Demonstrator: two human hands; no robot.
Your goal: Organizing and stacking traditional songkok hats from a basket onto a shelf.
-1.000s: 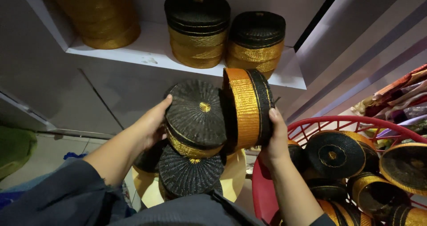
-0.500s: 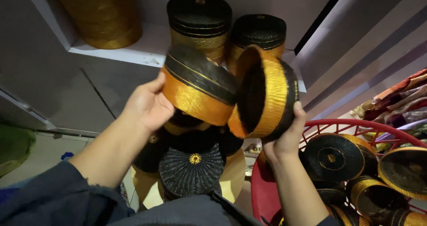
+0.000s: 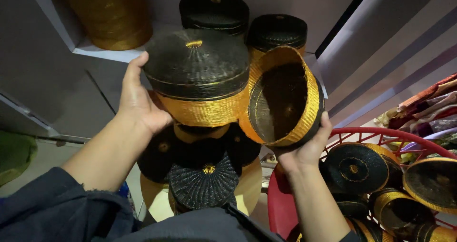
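Woven black-and-gold cap point(image 3: 200, 75), round with a flat black top and a gold band below, sits at the centre of the head view, gripped from its nine o'clock side by the left hand point(image 3: 140, 104), whose thumb rises along the rim while the palm cups the gold band. At its three o'clock, touching it, a second cap point(image 3: 285, 99) is tipped on its side with its dark hollow facing the camera; the right hand point(image 3: 304, 149) closes around its lower edge from five o'clock. At twelve o'clock a white shelf point(image 3: 107, 54) carries two more caps point(image 3: 214, 11). Below, at six o'clock, more black caps point(image 3: 204, 182) lie stacked, perhaps on a stand, though that part is dim. At four o'clock a red basket point(image 3: 381, 135) holds further caps.
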